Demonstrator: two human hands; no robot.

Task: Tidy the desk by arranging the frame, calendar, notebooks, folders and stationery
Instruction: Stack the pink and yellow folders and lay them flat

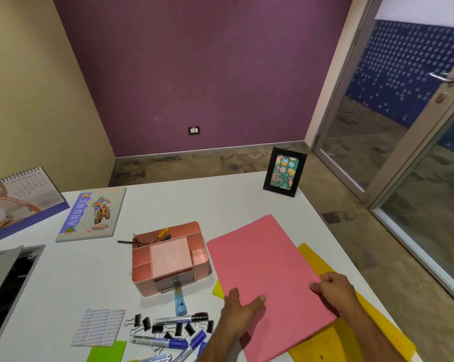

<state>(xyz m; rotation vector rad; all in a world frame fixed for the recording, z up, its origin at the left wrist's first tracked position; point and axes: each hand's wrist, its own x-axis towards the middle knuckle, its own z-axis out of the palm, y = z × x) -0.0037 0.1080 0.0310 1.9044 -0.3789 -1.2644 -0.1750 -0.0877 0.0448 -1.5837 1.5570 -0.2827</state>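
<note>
My left hand rests on the pink folder, which lies on the bench just right of the pink organizer. Its fingers lie straight at the near left edge, thumb spread over the cover. My right hand curls round the folder's right edge, pinching it. A yellow folder lies beneath.

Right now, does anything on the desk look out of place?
Yes: markers and binder clips lie scattered at the near edge, a glue stick lies against the pink organizer, and the pink folder sits askew over the yellow folder, with the left hand and right hand on it.
</note>
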